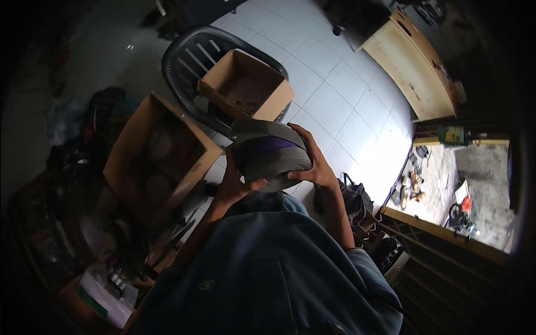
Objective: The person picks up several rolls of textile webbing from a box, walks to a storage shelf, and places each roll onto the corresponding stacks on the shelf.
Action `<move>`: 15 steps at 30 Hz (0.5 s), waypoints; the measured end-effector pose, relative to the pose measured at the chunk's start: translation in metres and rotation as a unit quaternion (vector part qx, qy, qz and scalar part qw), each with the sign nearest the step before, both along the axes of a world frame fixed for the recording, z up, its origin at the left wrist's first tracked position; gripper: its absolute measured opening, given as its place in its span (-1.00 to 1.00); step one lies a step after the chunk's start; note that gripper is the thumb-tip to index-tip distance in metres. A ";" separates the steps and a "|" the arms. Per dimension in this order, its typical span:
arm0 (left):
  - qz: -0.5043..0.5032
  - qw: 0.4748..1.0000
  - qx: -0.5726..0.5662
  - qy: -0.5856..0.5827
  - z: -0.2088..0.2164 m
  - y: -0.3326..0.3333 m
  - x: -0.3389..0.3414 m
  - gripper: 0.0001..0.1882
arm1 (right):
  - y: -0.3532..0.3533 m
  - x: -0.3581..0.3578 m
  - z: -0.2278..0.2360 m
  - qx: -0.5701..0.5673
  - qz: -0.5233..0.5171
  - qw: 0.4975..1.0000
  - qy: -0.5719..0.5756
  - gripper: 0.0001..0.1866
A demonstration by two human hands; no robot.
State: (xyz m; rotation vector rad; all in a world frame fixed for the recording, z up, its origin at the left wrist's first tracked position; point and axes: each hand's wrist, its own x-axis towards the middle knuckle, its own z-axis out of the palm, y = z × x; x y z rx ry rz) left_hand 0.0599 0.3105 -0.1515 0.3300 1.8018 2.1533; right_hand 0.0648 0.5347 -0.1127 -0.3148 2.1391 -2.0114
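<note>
In front of my body I hold a stack of webbing rolls (pixel 269 159), grey with a purple band between the grey ones. My left hand (pixel 235 180) grips the stack from its left side, thumb on the near face. On the opposite side my right hand (pixel 317 163) is wrapped round it, fingers over the top and thumb at the near edge. Just beyond the rolls, an open cardboard box (pixel 274 96) sits on a black plastic chair (pixel 172 70). The far ends of my left fingers are hidden behind the rolls.
A larger open cardboard box (pixel 127 146) stands left of the chair, its contents dim. A wooden desk (pixel 410 70) is at the far right. Beside my right arm lies a dark bag (pixel 357 201). Several shoes (pixel 414 184) lie by the bright doorway. Dark clutter fills the left.
</note>
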 end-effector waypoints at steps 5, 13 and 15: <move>-0.098 0.995 0.018 -0.006 0.002 0.099 -0.002 0.13 | 0.091 0.038 0.012 0.035 -0.089 0.994 0.056 -0.03; -0.192 0.979 -0.012 0.067 -0.026 0.193 -0.036 0.24 | 0.169 0.063 0.004 0.025 -0.253 0.964 0.082 -0.05; -0.191 0.979 -0.030 0.068 -0.026 0.215 -0.050 0.24 | 0.183 0.056 -0.001 0.027 -0.291 0.953 0.081 -0.08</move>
